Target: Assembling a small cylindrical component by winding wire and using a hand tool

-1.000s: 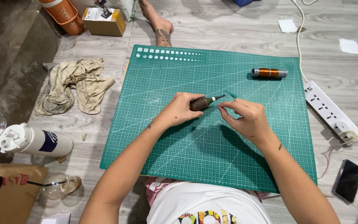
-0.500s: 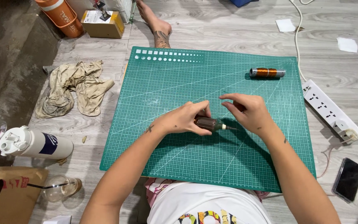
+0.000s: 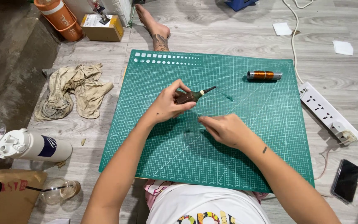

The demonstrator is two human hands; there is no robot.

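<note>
Head view shows the left hand (image 3: pixel 168 105) pinching a small brown tool (image 3: pixel 191 96), now lifted above the green cutting mat (image 3: pixel 270 137), while the right hand (image 3: pixel 224 129), moved lower and away from it, rests with fingers pressed together on the mat.

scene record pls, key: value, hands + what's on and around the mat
left hand: holds brown tool above the mat, tip pointing right
right hand: low over cutting mat, fingertips pinched; anything held too small to tell
on mat: copper wire spool, far right
left of mat: crumpled cloth, white bottle
right of mat: power strip, two phones
</note>
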